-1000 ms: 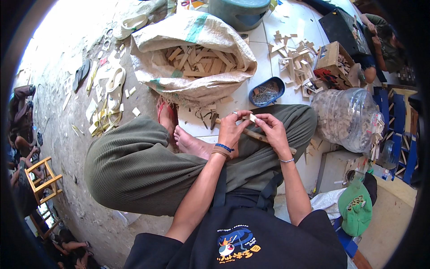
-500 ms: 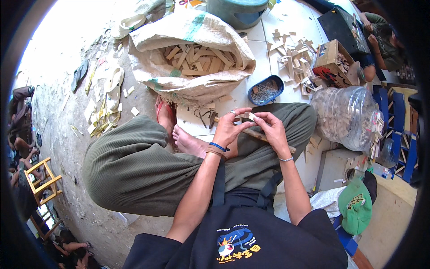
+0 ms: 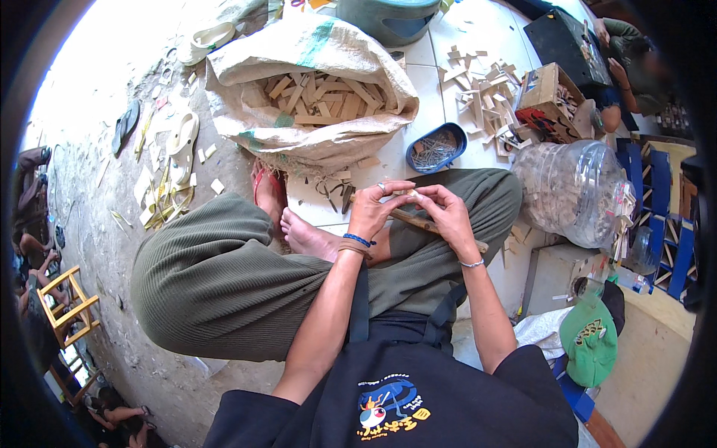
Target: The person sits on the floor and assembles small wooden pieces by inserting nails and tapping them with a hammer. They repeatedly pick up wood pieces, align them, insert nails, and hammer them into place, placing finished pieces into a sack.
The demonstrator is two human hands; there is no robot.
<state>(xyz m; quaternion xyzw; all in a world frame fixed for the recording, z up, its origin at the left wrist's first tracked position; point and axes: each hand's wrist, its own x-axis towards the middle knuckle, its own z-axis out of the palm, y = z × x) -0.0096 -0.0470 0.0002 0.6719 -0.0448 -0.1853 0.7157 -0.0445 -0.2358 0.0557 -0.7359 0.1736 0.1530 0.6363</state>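
Left hand (image 3: 370, 213), right hand (image 3: 448, 216) pinched narrow on small pale piece (image 3: 414, 194) | step: apparently fine handling | next: likely needs steadiness

Grn cap (image 3: 588, 345) lies R, wdn stool (image 3: 77, 310) far L.

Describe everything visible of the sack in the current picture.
The sack is off-white and looks like woven plastic, wrinkled and scuffed, with green stripes and a ragged lower edge. It slumps, its wide mouth open and showing many flat, pale wood strips lying crisscross. It sits beyond the person's feet, left of the blue tub. Whether the sandaled foot touches it is unclear.
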